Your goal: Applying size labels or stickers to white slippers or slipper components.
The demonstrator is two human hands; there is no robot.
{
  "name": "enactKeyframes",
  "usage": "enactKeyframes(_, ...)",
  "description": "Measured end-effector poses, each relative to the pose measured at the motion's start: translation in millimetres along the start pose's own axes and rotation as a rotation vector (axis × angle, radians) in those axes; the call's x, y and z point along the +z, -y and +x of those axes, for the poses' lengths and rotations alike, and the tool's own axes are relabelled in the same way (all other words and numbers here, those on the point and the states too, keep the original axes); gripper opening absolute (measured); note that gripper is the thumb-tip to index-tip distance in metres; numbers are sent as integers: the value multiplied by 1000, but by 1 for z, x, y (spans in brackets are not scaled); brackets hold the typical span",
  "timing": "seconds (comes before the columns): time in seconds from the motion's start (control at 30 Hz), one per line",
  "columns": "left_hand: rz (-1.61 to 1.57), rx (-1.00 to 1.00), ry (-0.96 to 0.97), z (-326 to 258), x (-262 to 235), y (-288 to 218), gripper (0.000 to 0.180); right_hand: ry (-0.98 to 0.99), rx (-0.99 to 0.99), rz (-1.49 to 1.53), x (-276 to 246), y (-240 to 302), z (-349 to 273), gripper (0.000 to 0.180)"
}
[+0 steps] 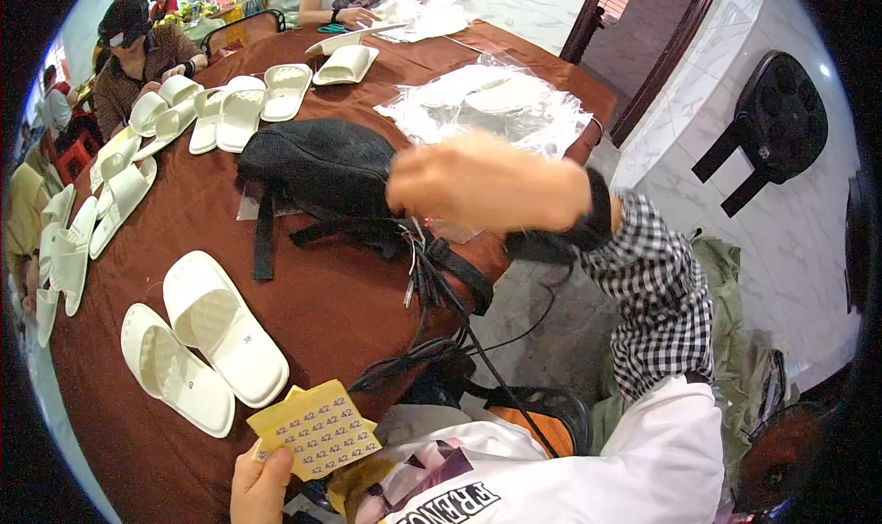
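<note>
My left hand [264,487] pinches a small stack of yellow sticker sheets [315,432] at the lower middle, its thumb lying on top. Just beyond the sheets, a pair of cream slide slippers [216,326] lies soles down on the brown tablecloth, with small printed marks on the insoles. My right hand [491,184] is raised over the right end of a black mesh bag [317,166] with straps. Motion smears its fingers, so whether it holds anything cannot be made out. A bundle of black cables [424,276] hangs off the table edge below it.
More cream slippers [241,111] line the far and left edges of the brown-covered table [322,340]. Clear plastic bags [496,101] lie at the far right. One person [138,65] sits at the far left, another [354,0] across the table. A black stool [776,120] stands against the right wall.
</note>
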State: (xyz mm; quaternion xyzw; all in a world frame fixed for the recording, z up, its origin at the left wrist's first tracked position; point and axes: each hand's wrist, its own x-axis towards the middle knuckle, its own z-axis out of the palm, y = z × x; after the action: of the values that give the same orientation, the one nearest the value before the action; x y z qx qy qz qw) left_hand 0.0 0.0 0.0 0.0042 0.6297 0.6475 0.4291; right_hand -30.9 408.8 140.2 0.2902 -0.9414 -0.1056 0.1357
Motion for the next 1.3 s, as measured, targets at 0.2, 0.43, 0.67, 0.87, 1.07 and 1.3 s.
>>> enactKeyframes(0.2, 165, 145, 26, -27, 9, -37, 32, -150, -50, -189, -12, -36, 75, 13)
enactKeyframes(0.43, 233, 145, 63, -26, 10, -34, 36, -220, -95, -108, 57, 8, 160, 9)
enactKeyframes(0.67, 202, 220, -160, -51, -34, -39, 48, -568, -119, 227, 121, 47, 183, 7)
enactKeyframes(0.87, -196, 812, -483, -61, -96, -88, 44, -347, -295, 564, 114, 74, 186, 17)
enactKeyframes(1.07, -303, 699, -418, 24, -141, -90, 45, -188, -308, 590, 134, 80, 168, 62)
enactKeyframes(1.3, -263, 532, -196, 70, -107, -107, 39, 63, -261, 811, 132, 70, 161, 73)
